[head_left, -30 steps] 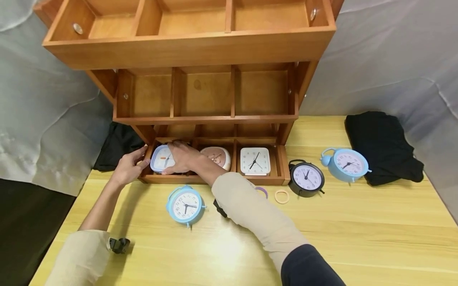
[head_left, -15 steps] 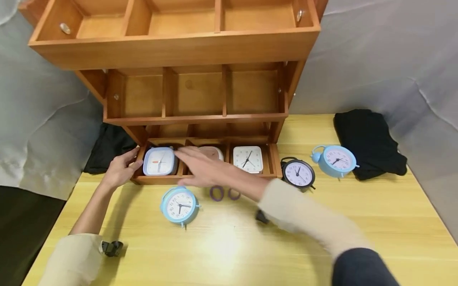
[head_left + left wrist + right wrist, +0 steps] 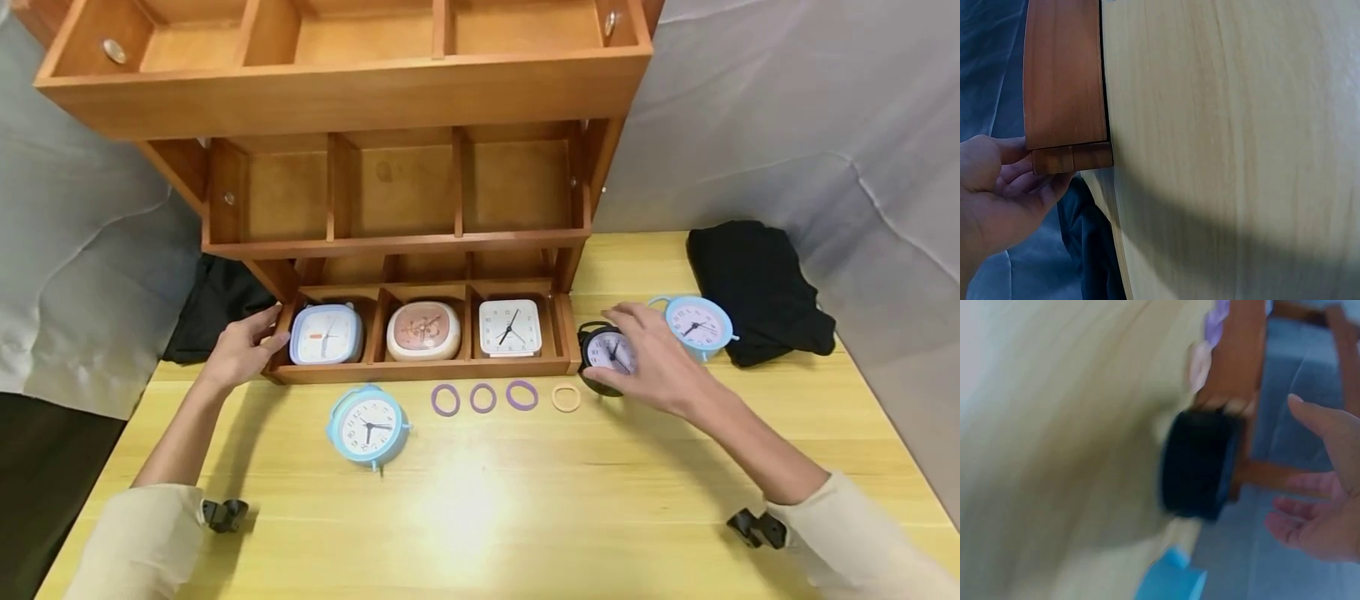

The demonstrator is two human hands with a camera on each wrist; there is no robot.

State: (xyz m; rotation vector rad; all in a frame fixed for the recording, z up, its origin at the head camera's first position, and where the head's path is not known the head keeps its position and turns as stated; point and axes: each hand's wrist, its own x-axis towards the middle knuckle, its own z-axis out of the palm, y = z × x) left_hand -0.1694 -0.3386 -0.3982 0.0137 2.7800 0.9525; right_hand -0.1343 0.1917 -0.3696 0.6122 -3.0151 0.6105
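My left hand point(image 3: 238, 354) grips the left front corner of the bottom wooden drawer point(image 3: 435, 369). In the left wrist view, its thumb and fingers point(image 3: 1054, 187) lie around the end of that drawer. Three clocks sit in the compartments: a blue-rimmed clock point(image 3: 326, 335) at left, a pink-faced clock point(image 3: 423, 331) in the middle, a white square clock point(image 3: 510, 327) at right. My right hand point(image 3: 660, 358) hovers over a black alarm clock point(image 3: 609, 357) with fingers spread, partly covering it. The right wrist view shows a gap between the fingers and this black clock point(image 3: 1197, 465).
Two blue alarm clocks stand on the table, one in front point(image 3: 371, 427) and one at right point(image 3: 697, 325). Several hair ties point(image 3: 482, 397) lie before the drawer. Two upper drawers point(image 3: 390, 242) stick out above. Black cloth point(image 3: 757, 292) lies at the back right.
My right hand has left the blue-rimmed clock in the left compartment and moved right to above the black alarm clock. The left hand stays at the drawer corner. The head view has shifted slightly.
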